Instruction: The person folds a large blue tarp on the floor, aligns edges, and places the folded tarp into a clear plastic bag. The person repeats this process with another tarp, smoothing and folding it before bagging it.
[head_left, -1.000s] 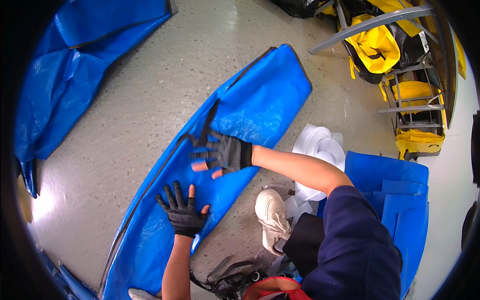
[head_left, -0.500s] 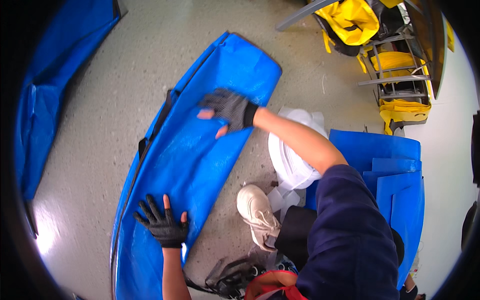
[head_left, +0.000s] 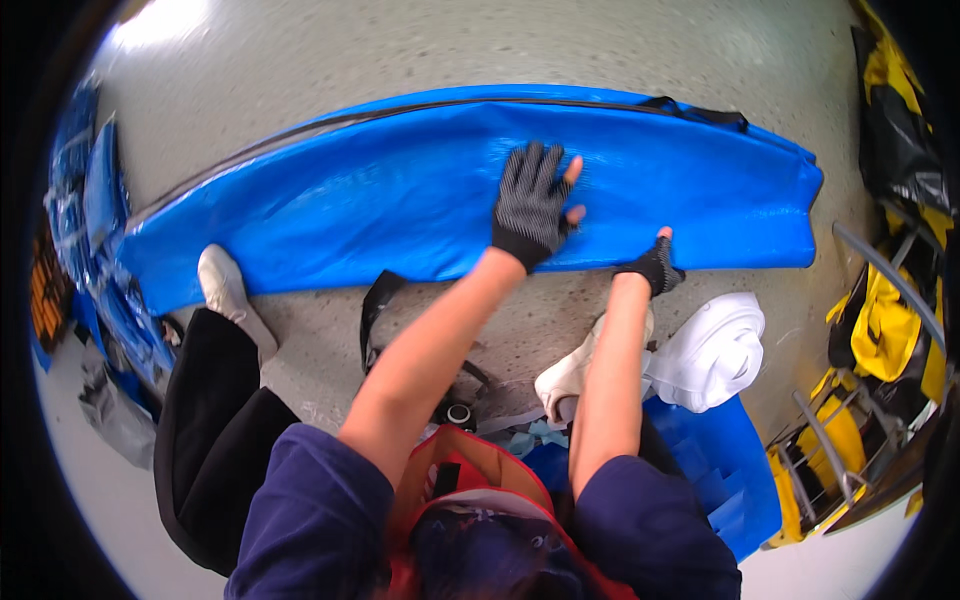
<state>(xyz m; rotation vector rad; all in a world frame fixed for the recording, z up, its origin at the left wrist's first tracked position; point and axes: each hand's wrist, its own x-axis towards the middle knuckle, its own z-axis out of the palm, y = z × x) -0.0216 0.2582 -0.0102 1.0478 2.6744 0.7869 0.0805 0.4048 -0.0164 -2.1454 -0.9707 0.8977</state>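
A long, flat blue tarpaulin bag [head_left: 400, 200] lies crosswise on the floor, with black trim and a black strap [head_left: 700, 112] along its far edge. My left hand [head_left: 532, 205], in a dark ribbed glove with bare thumb and index tips, rests spread on the bag's middle. Holding nothing, its fingers are apart. At the near edge, right of centre, is my right hand [head_left: 655, 268] in a similar glove. One bare fingertip points up against the blue material; the other fingers are mostly hidden, so their grip is unclear.
My beige shoe [head_left: 228, 290] touches the bag's near left edge. A white roll of strip material [head_left: 712, 352] and blue sheets [head_left: 740, 480] are by my right arm. Yellow and black bags [head_left: 885, 330] hang on a metal rack at right; plastic-wrapped blue packages [head_left: 100, 190] are at left.
My view has turned, so the bag runs left to right. The right hand has left the bag's upper surface for its near edge. The left hand now lies nearer the middle.
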